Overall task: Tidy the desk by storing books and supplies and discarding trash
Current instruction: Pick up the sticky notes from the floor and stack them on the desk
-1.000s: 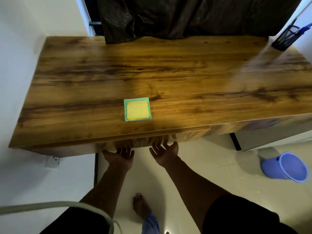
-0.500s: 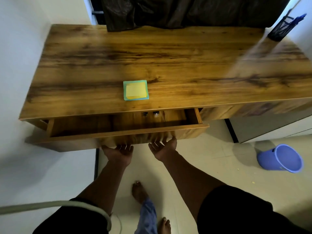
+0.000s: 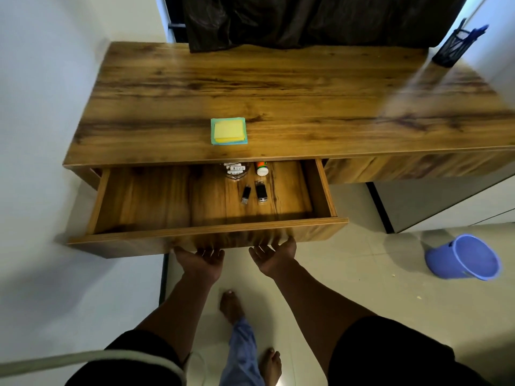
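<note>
A pad of yellow sticky notes (image 3: 229, 130) on a teal pad lies near the front edge of the wooden desk (image 3: 278, 87). Below it the left drawer (image 3: 206, 233) stands pulled out. My left hand (image 3: 200, 261) and my right hand (image 3: 274, 257) are palm-up under the drawer front, their fingers hooked beneath its lower edge and partly hidden. Inside the drawer lie two black USB sticks (image 3: 253, 193), a small white bottle with an orange cap (image 3: 262, 168) and a clear dish of small white items (image 3: 235, 169). The drawer's left half is bare wood.
A black mesh pen holder (image 3: 452, 47) with a blue pen stands at the desk's far right corner. A dark curtain (image 3: 306, 18) hangs behind the desk. A tilted blue bucket (image 3: 465, 257) sits on the tiled floor to the right. A white wall runs along the left.
The drawer has slid from nearly closed to far out of the desk, with both hands still under its front. Its contents have come into view.
</note>
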The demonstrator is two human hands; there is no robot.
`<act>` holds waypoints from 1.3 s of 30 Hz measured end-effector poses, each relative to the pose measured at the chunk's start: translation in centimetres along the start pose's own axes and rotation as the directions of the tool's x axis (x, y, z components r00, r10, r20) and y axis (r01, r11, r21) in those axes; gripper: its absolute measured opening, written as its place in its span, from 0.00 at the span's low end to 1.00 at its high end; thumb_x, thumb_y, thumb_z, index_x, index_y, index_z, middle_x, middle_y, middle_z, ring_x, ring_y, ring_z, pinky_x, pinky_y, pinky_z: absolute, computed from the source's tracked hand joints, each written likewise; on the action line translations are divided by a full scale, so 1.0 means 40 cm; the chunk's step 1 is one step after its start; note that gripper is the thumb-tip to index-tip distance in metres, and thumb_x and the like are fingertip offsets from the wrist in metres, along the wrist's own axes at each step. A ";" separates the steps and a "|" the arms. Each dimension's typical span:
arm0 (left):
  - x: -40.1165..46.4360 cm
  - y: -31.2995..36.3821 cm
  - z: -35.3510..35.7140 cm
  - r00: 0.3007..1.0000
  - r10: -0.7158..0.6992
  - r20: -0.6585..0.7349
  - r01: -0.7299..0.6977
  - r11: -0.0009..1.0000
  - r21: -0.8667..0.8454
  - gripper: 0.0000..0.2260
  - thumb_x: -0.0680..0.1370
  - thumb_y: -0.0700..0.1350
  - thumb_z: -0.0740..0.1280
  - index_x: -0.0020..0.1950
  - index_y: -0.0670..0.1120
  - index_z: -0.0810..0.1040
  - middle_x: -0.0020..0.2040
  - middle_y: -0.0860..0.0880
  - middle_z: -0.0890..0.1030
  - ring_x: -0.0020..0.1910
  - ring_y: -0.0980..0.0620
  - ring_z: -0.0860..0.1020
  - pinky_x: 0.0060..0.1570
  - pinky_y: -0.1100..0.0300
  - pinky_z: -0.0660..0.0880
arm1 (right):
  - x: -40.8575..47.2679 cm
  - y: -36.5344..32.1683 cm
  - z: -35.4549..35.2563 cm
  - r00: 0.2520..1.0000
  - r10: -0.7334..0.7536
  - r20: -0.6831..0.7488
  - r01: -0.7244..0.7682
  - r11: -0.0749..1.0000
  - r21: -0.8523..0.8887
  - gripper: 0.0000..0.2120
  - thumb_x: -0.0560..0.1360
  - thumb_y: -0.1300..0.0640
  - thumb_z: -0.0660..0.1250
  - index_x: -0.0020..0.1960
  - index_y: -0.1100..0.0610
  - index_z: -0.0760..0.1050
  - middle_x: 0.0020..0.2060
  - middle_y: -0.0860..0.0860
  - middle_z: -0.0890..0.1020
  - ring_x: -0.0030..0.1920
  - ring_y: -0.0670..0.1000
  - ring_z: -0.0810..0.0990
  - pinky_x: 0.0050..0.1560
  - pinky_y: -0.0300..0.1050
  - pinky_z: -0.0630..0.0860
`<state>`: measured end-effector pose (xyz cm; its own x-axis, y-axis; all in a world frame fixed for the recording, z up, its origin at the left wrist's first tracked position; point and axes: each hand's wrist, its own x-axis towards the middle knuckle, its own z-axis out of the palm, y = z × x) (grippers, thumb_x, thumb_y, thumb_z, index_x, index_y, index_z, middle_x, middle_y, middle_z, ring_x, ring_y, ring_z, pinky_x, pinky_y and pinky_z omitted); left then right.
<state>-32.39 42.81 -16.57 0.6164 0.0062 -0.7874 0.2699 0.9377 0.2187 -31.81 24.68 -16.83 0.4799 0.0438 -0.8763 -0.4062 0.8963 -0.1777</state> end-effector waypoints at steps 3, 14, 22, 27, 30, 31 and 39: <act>-0.021 -0.012 -0.038 1.000 -0.008 -0.002 0.008 1.000 -0.002 0.37 0.77 0.72 0.58 0.76 0.45 0.68 0.73 0.41 0.74 0.72 0.39 0.71 0.77 0.42 0.61 | -0.020 0.018 -0.039 1.000 -0.001 0.002 0.001 1.000 -0.006 0.32 0.79 0.33 0.58 0.72 0.56 0.70 0.67 0.62 0.76 0.70 0.64 0.73 0.73 0.63 0.68; -0.092 -0.041 -0.116 0.999 -0.024 -0.047 0.025 0.999 0.027 0.38 0.78 0.71 0.57 0.76 0.43 0.67 0.72 0.40 0.73 0.71 0.38 0.72 0.76 0.43 0.63 | -0.078 0.040 -0.141 0.999 0.034 0.014 -0.033 0.998 -0.055 0.31 0.80 0.34 0.57 0.68 0.58 0.73 0.66 0.63 0.77 0.69 0.64 0.74 0.74 0.62 0.66; -0.112 -0.061 -0.156 0.996 -0.010 -0.091 0.014 0.999 0.043 0.38 0.78 0.72 0.56 0.75 0.44 0.69 0.70 0.41 0.75 0.69 0.40 0.74 0.75 0.45 0.64 | -0.098 0.056 -0.187 0.998 0.058 -0.003 -0.058 0.996 -0.071 0.31 0.80 0.33 0.56 0.67 0.57 0.74 0.65 0.62 0.78 0.68 0.64 0.75 0.74 0.62 0.66; -0.134 -0.070 -0.167 0.997 -0.003 -0.082 0.012 0.995 0.103 0.31 0.81 0.66 0.55 0.73 0.45 0.71 0.67 0.43 0.77 0.69 0.41 0.75 0.74 0.44 0.65 | -0.105 0.062 -0.201 0.998 0.062 0.006 -0.062 0.996 -0.068 0.30 0.79 0.34 0.58 0.67 0.57 0.73 0.66 0.62 0.78 0.67 0.65 0.75 0.73 0.63 0.67; -0.141 -0.082 -0.184 0.996 0.006 -0.090 0.020 0.959 0.281 0.19 0.83 0.51 0.60 0.70 0.43 0.74 0.64 0.43 0.79 0.67 0.40 0.76 0.67 0.43 0.71 | -0.110 0.068 -0.201 0.998 0.055 -0.005 -0.055 0.995 -0.084 0.29 0.80 0.35 0.58 0.69 0.57 0.70 0.66 0.63 0.77 0.67 0.67 0.75 0.72 0.65 0.68; -0.146 -0.090 -0.190 0.996 -0.005 -0.084 0.035 0.932 0.361 0.16 0.83 0.47 0.61 0.68 0.42 0.75 0.63 0.43 0.80 0.68 0.39 0.76 0.64 0.43 0.72 | -0.112 0.067 -0.203 0.999 0.054 -0.003 -0.054 0.994 -0.095 0.28 0.80 0.36 0.58 0.69 0.56 0.69 0.66 0.64 0.76 0.66 0.67 0.76 0.72 0.65 0.68; -0.250 -0.111 -0.106 0.896 -0.442 0.039 0.144 0.373 0.917 0.15 0.78 0.37 0.62 0.62 0.36 0.79 0.59 0.36 0.83 0.66 0.36 0.78 0.74 0.40 0.67 | -0.206 0.022 -0.213 0.993 0.091 0.075 -0.020 0.757 -0.654 0.20 0.80 0.48 0.62 0.63 0.61 0.77 0.58 0.62 0.83 0.59 0.62 0.82 0.60 0.56 0.78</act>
<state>-42.87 40.04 -12.12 0.4619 -0.4227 -0.7797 0.8674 0.0321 0.4965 -42.75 21.34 -13.59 0.4979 0.1582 -0.8527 -0.8252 0.3888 -0.4097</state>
